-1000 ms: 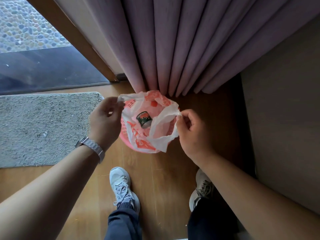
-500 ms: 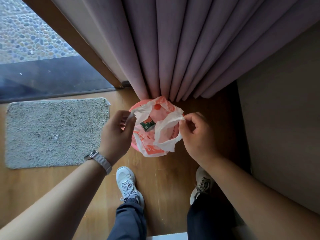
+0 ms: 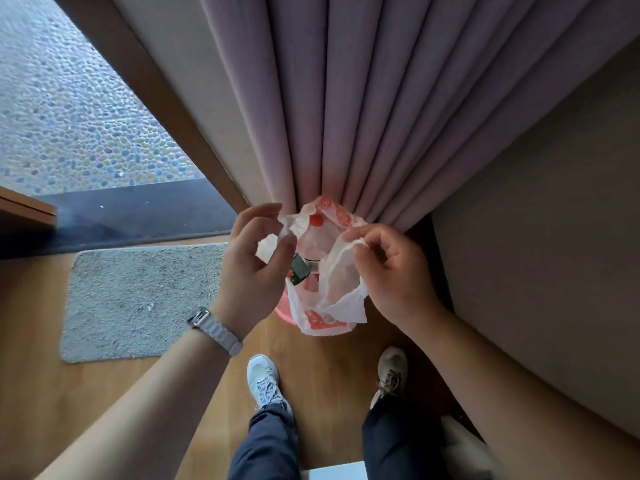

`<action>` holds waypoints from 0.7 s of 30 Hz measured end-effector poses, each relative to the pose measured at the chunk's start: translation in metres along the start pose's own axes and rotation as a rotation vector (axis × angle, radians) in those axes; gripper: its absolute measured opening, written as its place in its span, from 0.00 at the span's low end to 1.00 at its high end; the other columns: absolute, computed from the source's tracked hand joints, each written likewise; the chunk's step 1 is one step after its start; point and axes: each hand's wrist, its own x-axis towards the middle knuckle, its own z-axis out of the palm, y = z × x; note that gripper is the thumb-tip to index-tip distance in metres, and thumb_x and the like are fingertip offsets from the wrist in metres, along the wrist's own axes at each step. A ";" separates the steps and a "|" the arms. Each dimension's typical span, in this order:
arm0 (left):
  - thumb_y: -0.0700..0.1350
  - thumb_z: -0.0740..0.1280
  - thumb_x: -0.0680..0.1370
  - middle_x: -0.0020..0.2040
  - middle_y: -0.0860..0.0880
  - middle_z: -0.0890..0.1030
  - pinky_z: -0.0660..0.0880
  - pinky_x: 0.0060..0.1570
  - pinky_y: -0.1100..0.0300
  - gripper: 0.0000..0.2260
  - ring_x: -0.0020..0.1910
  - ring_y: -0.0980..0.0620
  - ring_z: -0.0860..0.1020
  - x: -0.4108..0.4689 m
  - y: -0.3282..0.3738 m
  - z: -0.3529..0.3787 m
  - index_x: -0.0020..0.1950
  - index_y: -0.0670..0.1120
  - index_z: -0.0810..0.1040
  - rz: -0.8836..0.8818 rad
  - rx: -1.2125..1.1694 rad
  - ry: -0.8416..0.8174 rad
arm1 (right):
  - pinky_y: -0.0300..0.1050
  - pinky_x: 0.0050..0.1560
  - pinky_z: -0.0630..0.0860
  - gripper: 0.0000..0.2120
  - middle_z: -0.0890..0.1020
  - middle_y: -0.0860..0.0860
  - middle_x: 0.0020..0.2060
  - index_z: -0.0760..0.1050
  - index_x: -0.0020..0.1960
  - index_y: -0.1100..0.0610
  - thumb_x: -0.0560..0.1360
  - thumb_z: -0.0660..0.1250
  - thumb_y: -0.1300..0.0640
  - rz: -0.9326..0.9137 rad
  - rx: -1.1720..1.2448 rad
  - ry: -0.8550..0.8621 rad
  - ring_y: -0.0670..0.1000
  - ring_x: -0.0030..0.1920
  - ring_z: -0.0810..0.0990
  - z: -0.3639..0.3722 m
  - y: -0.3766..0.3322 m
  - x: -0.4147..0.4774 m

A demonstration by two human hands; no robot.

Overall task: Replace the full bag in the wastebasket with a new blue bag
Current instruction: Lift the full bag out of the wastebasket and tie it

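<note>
A white plastic bag with orange print (image 3: 334, 271) sits in a pink wastebasket (image 3: 284, 310) on the wooden floor at the foot of the curtain. Only a sliver of the basket's rim shows under the bag. A dark green can (image 3: 300, 270) lies inside the bag among other rubbish. My left hand (image 3: 254, 268) pinches the bag's left handle between thumb and fingers. My right hand (image 3: 391, 275) grips the right handle and its hanging flap. Both handles are lifted above the basket. No blue bag is in view.
A mauve curtain (image 3: 363, 109) hangs right behind the basket. A grey mat (image 3: 142, 296) lies on the floor to the left, beside a dark door sill. A beige upholstered surface (image 3: 540, 244) stands close on the right. My two shoes are just in front of the basket.
Both hands have lifted the bag's handles up and drawn them closer together. The bag's mouth has narrowed, and less of the pink basket shows.
</note>
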 end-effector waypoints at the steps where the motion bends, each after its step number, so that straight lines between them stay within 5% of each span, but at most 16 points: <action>1: 0.47 0.66 0.75 0.60 0.53 0.77 0.73 0.61 0.48 0.02 0.61 0.51 0.76 0.002 0.019 -0.006 0.43 0.54 0.75 0.010 -0.014 -0.001 | 0.60 0.40 0.79 0.10 0.82 0.50 0.42 0.76 0.44 0.55 0.73 0.62 0.49 -0.016 0.010 0.011 0.52 0.44 0.81 -0.005 -0.019 -0.004; 8: 0.50 0.66 0.77 0.46 0.37 0.81 0.74 0.51 0.38 0.03 0.48 0.35 0.78 0.012 0.155 -0.041 0.44 0.52 0.76 0.059 -0.317 -0.049 | 0.34 0.37 0.76 0.03 0.80 0.43 0.40 0.74 0.49 0.48 0.80 0.62 0.54 -0.182 0.054 0.087 0.44 0.41 0.80 -0.043 -0.141 -0.032; 14: 0.50 0.66 0.76 0.36 0.49 0.79 0.75 0.40 0.59 0.04 0.35 0.50 0.78 0.012 0.240 -0.059 0.45 0.50 0.76 0.211 -0.347 -0.119 | 0.42 0.44 0.81 0.10 0.81 0.44 0.47 0.76 0.59 0.49 0.81 0.60 0.50 -0.279 0.025 0.183 0.45 0.47 0.81 -0.072 -0.209 -0.054; 21: 0.42 0.59 0.79 0.33 0.50 0.76 0.69 0.32 0.62 0.13 0.30 0.51 0.70 0.003 0.314 -0.071 0.47 0.57 0.80 0.310 -0.429 -0.247 | 0.41 0.53 0.78 0.11 0.81 0.41 0.53 0.74 0.61 0.44 0.82 0.59 0.53 -0.417 -0.009 0.167 0.42 0.53 0.79 -0.100 -0.275 -0.077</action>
